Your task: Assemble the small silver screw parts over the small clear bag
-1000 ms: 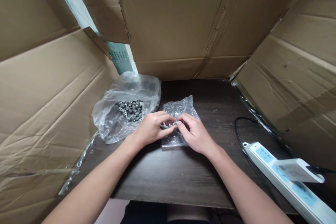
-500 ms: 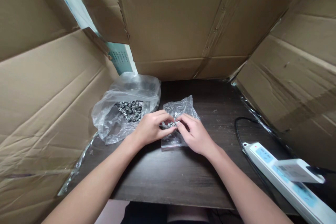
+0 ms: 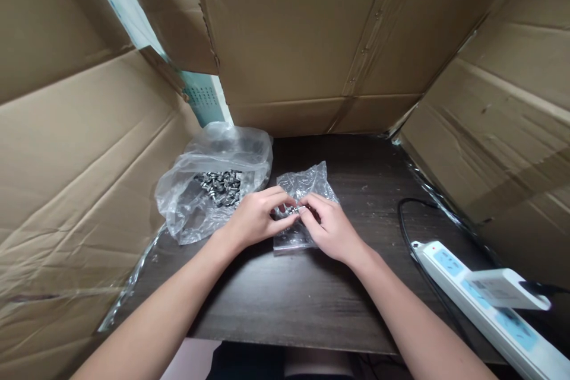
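Above a small clear plastic bag [image 3: 307, 179], my left hand [image 3: 262, 212] and my right hand [image 3: 328, 224] meet with thumbs and fingers pinched together. Between their fingertips is a small shiny metal piece [image 3: 293, 210], partly covered by the fingers; its exact kind is too small to make out. Both hands are closed on it. To the left, a larger clear plastic bag [image 3: 178, 187] lies open, with a heap of small metal parts [image 3: 222, 186] inside that look like screws or similar fasteners.
Cardboard walls [image 3: 312, 41] surround the dark wooden table [image 3: 285, 303] at the back and sides. On the right lies a white power strip [image 3: 472, 300] with a white plug-in adapter [image 3: 501, 288]. A black cable [image 3: 401, 217] curves beside it.
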### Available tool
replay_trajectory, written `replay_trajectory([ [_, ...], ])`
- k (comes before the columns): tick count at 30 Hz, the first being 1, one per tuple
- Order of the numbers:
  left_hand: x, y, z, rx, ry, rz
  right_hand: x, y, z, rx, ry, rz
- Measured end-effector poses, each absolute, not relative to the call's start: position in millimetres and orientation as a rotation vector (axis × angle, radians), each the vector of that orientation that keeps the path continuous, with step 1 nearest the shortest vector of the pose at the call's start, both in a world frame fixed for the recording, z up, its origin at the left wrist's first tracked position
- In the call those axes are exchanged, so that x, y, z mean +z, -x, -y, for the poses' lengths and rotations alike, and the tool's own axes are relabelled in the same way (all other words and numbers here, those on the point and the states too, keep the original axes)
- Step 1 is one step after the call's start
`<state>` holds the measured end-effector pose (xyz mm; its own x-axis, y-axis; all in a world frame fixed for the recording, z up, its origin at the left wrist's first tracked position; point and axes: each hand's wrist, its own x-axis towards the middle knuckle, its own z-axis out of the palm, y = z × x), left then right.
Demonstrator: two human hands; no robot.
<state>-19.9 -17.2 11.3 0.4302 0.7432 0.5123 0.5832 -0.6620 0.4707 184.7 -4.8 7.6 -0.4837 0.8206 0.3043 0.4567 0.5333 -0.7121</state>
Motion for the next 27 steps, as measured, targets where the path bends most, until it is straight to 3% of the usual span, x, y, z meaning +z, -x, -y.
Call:
replay_trajectory([
  [27,12.1,18.3,15.5,1.032,-2.362,-1.151,10.4,-185.9,3.9,0.741,1.100,2.069],
])
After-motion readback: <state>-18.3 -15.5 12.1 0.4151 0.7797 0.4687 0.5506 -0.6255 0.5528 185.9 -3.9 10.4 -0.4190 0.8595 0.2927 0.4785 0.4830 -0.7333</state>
